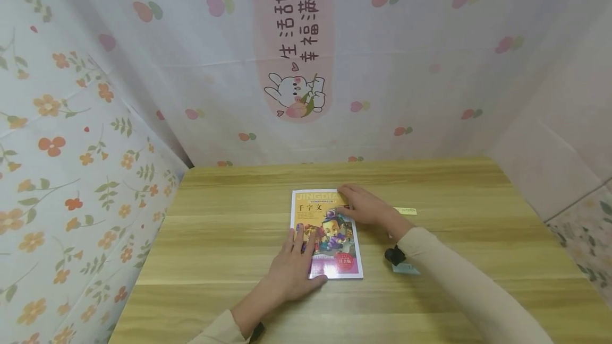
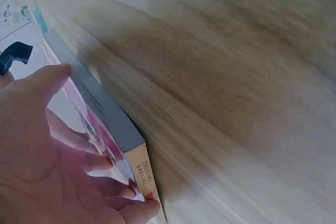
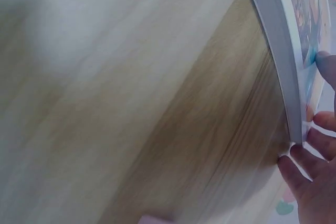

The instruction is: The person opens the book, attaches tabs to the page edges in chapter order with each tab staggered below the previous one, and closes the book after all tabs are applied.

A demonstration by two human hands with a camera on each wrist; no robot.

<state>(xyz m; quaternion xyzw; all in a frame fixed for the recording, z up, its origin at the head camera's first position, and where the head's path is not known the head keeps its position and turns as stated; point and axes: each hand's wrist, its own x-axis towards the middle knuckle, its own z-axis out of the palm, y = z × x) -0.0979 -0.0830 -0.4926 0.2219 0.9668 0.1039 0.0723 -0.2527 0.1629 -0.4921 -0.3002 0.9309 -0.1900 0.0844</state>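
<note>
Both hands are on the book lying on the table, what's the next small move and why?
Probably lift the cover at its right edge with the right hand: the colourful paperback book lies closed on the wooden table, and the left hand rests flat on it, steadying it.

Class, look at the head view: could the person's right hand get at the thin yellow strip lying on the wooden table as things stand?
Probably yes. The right hand rests on the colourful picture book, and the thin yellow strip lies just beside it on bare wooden table, nothing between.
</note>
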